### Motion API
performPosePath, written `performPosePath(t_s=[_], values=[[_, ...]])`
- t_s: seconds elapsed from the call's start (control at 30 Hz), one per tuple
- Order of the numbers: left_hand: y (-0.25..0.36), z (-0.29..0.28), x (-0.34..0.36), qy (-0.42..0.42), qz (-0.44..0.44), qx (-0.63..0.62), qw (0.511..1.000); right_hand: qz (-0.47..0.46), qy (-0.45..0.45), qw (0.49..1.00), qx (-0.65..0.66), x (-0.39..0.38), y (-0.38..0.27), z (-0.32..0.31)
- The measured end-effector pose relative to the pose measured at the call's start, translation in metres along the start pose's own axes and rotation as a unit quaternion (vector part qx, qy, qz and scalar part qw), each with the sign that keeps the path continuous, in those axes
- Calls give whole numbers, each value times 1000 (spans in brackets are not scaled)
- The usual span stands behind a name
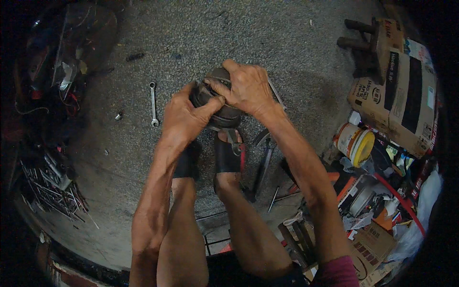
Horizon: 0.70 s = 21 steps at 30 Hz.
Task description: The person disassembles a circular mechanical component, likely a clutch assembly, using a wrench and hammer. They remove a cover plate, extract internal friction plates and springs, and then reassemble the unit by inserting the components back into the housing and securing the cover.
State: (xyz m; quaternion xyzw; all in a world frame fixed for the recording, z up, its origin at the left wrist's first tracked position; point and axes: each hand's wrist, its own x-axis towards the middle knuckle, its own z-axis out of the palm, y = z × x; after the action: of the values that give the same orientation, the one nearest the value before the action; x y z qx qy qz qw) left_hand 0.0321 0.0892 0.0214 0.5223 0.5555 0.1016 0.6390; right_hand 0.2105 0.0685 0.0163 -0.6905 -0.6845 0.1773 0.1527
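Observation:
A dark, round metal assembly (224,112) is held above my feet in the middle of the view. My left hand (186,115) grips its left side, with the thumb reaching over the front. My right hand (246,91) grips its upper right, fingers curled onto it and partly hiding it. Just below the assembly is a metal tool (233,141) with a red handle, partly covered. A combination spanner (153,105) lies on the speckled floor left of my hands, with a small socket (118,116) nearby. Another long silver tool (276,91) shows behind my right hand.
A dark spring (135,57) lies at upper left. Dark parts (67,71) and a pile of rods (52,191) line the left side. Cardboard boxes (411,103), dark wooden legs (354,43), a tub with a yellow lid (354,143) and mixed clutter crowd the right. Long tools (265,167) lie beside my right foot.

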Motion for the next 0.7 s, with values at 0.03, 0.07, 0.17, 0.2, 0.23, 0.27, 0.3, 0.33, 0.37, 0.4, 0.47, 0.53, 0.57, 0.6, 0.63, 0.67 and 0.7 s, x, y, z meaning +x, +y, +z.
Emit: performPosePath(t_s=[0.03, 0.07, 0.17, 0.2, 0.23, 0.27, 0.3, 0.33, 0.37, 0.4, 0.47, 0.53, 0.57, 0.6, 0.63, 0.67, 0.7], values=[[-3, 0, 2, 1, 0, 17, 1000, -4, 5, 1000, 3, 0, 1, 2], [-7, 0, 2, 26, 4, 28, 999, -8, 10, 1000, 7, 1, 1, 3], [-8, 4, -2, 47, 4, 35, 998, -13, -2, 1000, 19, 0, 4, 3], [-1, 0, -6, 26, -2, 26, 999, 1, -17, 1000, 22, 0, 4, 1], [4, -2, -9, 6, -9, 17, 1000, 16, -33, 999, 26, 0, 5, 0], [1, -3, -9, 13, 2, 21, 1000, 30, -49, 998, 29, 0, 6, -2], [-6, -6, -9, 25, 13, 28, 999, 32, -56, 997, 30, 3, 3, -2], [-11, -7, -9, 38, 24, 34, 998, 34, -62, 997, 30, 4, 0, -2], [-16, -7, -8, 33, 22, 9, 999, 35, -69, 997, 31, 4, -4, -1], [-17, -5, -8, 23, 21, -20, 999, 43, -60, 997, 17, 2, -5, -1], [-18, 1, -10, 15, 32, -42, 998, 56, -43, 997, -9, -5, -9, -2], [-9, 6, -14, 38, 51, -21, 998, 72, -25, 997, -21, -11, -18, -4], [-6, 4, -14, 29, 52, -11, 998, 82, -17, 996, -27, -14, -23, -4], [1, 3, -14, 12, 54, -4, 998, 90, -10, 994, -56, -19, -23, -5], [6, 2, -13, -5, 55, 3, 998, 93, -4, 994, -63, -22, -23, -5], [10, 2, -13, -12, 51, 34, 998, 95, 1, 993, -69, -25, -22, -5], [15, 2, -11, -18, 50, 64, 997, 97, 8, 992, -79, -24, -21, -9]])
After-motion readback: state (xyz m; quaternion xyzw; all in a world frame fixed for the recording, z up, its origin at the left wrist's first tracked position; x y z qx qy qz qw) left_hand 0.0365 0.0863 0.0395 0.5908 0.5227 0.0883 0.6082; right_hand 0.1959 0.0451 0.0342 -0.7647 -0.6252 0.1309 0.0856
